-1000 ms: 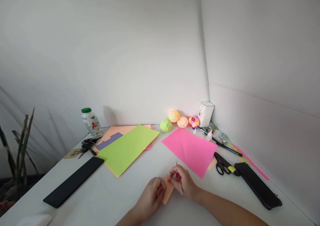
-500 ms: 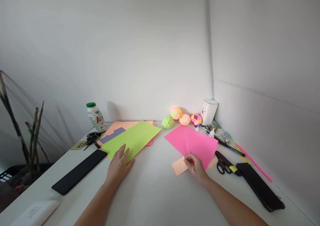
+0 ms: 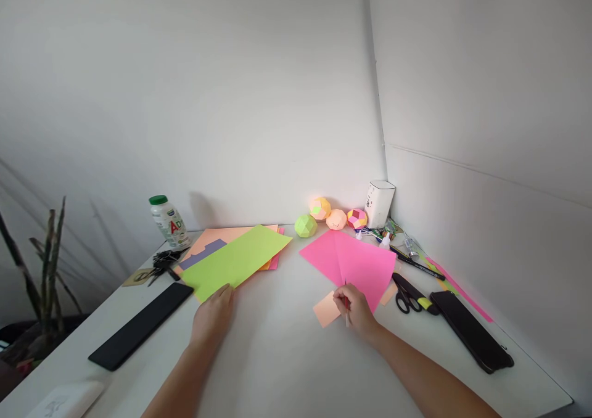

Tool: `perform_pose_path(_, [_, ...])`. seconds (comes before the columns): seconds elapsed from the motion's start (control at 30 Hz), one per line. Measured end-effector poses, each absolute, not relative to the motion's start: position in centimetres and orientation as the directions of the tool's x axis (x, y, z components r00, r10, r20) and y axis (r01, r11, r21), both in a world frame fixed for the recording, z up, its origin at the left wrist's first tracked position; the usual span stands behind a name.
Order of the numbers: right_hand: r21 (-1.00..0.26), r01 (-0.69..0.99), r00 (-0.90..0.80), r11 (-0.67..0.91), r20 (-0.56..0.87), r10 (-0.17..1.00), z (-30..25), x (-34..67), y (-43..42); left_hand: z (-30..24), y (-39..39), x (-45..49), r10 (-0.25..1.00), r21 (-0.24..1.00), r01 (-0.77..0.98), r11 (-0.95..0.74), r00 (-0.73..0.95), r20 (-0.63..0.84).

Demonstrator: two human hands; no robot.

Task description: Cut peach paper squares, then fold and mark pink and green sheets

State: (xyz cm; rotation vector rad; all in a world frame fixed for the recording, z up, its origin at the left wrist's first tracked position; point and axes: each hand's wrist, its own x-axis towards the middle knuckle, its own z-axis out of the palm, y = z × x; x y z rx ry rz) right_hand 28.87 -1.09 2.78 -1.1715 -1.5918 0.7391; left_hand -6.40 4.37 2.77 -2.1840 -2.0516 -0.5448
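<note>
Balls of faceted paper [image 3: 337,219], four in all, sit closed and complete in the upper-right middle of the frame, just before the wall [image 3: 277,97]. Other paper is flat, apparently unworked or only begun: a large rectangular pink sheet [image 3: 367,270], right of centre, bears just one visible crease, and a large lime-green paper sheet [image 3: 234,254], left of centre, shows no fold lines. The left hand [image 3: 215,313] closes on that sheet's near edge and appears to pinch it, the thumb's hold being hard to see.

Right of centre and low in the frame lies a small peach paper rectangle [image 3: 325,311], tilted, matte and seemingly smooth, its right end hidden by the right hand [image 3: 358,310]. That hand grasps a slim red pencil-like tool [image 3: 346,303]; whether its fingertips also pinch the rectangle, I cannot tell.
</note>
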Motion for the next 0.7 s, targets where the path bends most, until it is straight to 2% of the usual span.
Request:
perform_pose_path(0.33, [-0.859, 0.354, -0.079, 0.369, 0.366, 0.927, 2.82, 29.02, -1.06, 3.55, 4.18, -6.58, 0.914, 0.137, 0.982, -0.133, 0.069, 0.399])
perform_pose_path(0.7, [-0.848, 0.382, -0.069, 0.367, 0.370, 0.927, 2.90, 28.97, -1.09, 3.71, 3.87, -6.74, 0.907, 0.273, 0.955, -0.115, -0.011, 0.420])
